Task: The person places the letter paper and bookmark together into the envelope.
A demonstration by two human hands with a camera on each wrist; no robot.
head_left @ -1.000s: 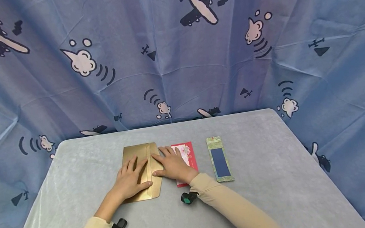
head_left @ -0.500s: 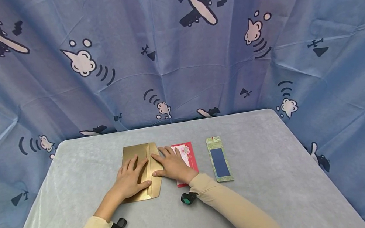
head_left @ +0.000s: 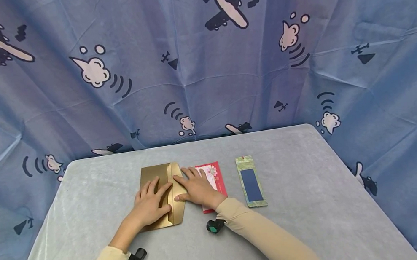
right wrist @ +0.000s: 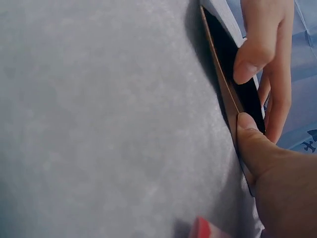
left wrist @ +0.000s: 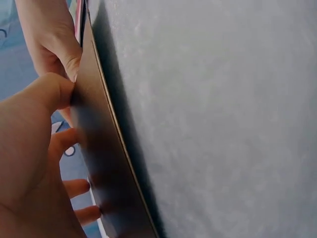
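Observation:
A gold envelope (head_left: 155,172) lies on the table, its flap along the right side. My left hand (head_left: 149,208) rests on the envelope's body with fingers spread, its thumb near the flap's crease. From the right, my right hand (head_left: 198,190) touches the flap with thumb and fingertips. In the right wrist view the flap (right wrist: 229,99) stands slightly raised, with a dark gap behind it and the right thumb at its edge. The left wrist view shows the envelope (left wrist: 106,134) edge-on, both thumbs close together. Under the right hand lies a red-and-pink card (head_left: 214,175), partly hidden.
To the right of the card lies a narrow green strip with a dark blue panel (head_left: 251,186). A pale grey cloth covers the table (head_left: 297,171). Behind its far edge hangs a blue curtain (head_left: 205,96) printed with airplanes.
The envelope's flap has lifted slightly along its crease. My left thumb and fingers have shifted a little; my right hand has barely moved.

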